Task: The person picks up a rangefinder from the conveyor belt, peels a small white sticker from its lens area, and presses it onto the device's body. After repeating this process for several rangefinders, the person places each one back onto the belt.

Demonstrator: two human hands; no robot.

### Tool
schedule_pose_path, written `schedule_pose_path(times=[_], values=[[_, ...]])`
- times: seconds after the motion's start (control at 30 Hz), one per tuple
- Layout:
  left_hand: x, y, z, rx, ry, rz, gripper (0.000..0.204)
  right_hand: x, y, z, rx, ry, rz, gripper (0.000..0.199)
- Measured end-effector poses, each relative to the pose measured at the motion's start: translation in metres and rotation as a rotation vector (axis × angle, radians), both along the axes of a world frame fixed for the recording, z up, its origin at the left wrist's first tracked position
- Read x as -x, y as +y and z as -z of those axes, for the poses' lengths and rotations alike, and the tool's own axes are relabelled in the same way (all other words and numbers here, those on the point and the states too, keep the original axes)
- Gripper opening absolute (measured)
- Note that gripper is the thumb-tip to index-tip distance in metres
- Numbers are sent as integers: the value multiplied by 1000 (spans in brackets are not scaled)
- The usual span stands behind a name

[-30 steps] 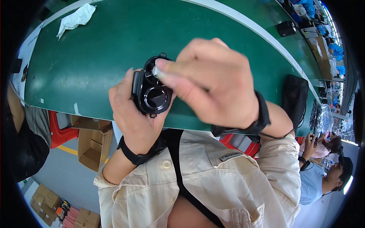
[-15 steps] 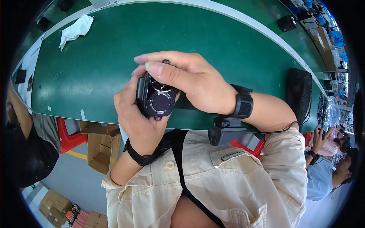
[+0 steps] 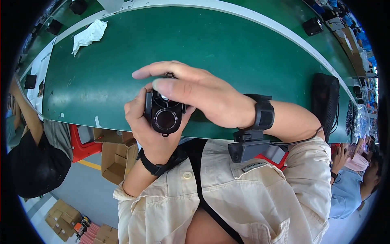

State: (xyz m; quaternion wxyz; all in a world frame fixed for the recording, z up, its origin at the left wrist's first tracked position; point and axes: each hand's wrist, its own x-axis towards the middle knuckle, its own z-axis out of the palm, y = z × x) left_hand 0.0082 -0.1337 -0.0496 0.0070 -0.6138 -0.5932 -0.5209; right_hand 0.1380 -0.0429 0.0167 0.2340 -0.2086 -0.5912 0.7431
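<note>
A black device (image 3: pixel 165 118) with two round, ringed, lens-like parts and a small lug at each end is held above the table near its front edge. My left hand (image 3: pixel 150 136) wraps round its left side and lower end, with the fingers partly behind it. Over the upper end lies my right hand (image 3: pixel 203 89), closed about the device, its blurred thumb across the upper round part and its forefinger stretched out to the left behind it. The palm side of the right hand is hidden. Both wrists wear black straps, and a small black box (image 3: pixel 248 148) hangs at the right one.
The green table (image 3: pixel 252 61) has a pale rim along its far side. A crumpled white cloth (image 3: pixel 90 35) lies far left, a black mesh pouch (image 3: pixel 325 99) at right. An opened cardboard box (image 3: pixel 115 160) and red stool (image 3: pixel 82 146) stand below. People sit on both sides.
My right thumb and forefinger have spread wider, with the fingertips shifted left over the device. The device is turned slightly. The whole view has shifted a little.
</note>
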Motion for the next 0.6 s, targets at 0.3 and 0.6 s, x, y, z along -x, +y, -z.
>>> schedule_pose_path(times=[0.3,0.6], values=[[-2,0,6,-47,-39,23,91,-3,-5,8,-159,-32,36,36],[1,-1,3,19,-36,-5,91,-3,11,8,43,47,-105,36]])
